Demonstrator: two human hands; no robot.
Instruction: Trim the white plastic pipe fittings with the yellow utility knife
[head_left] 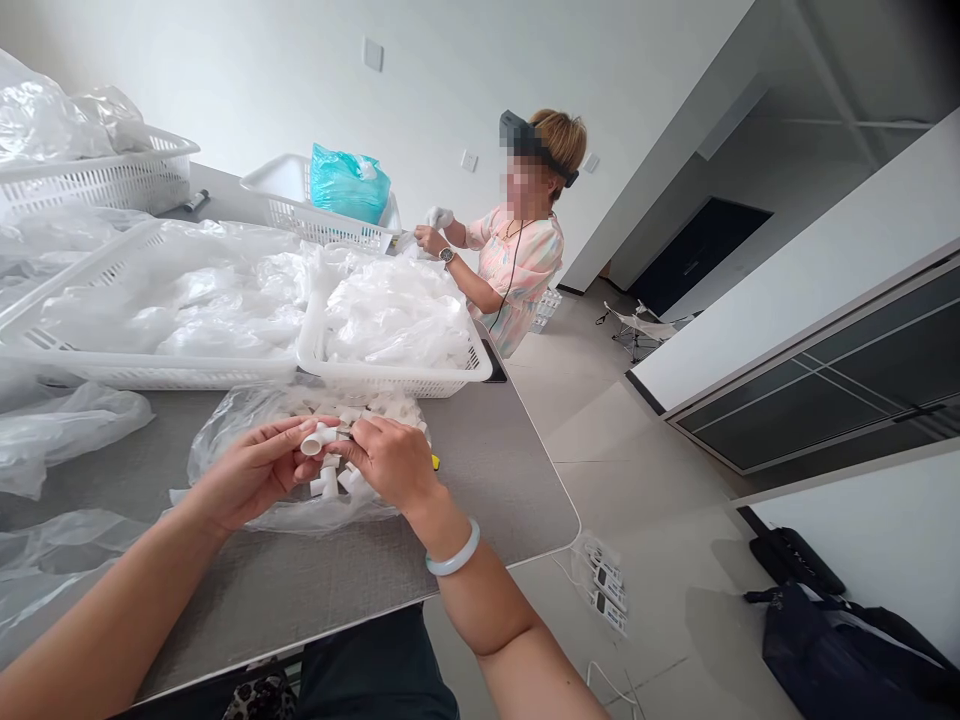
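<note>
A white plastic pipe tee is pinched in the fingers of my left hand, one round opening facing me. My right hand is closed against the tee's other side, around a small knife-like tool whose thin dark tip shows at the thumb. Most of that tool is hidden by the hand. Below both hands, several white pipe fittings lie in an open clear plastic bag on the grey table. A small yellow piece shows just beside my right hand.
White baskets holding filled clear bags stand behind the fittings. Loose plastic bags lie at left. A teal bag sits in a far basket. Another person works at the table's far side. Power strips lie on the floor.
</note>
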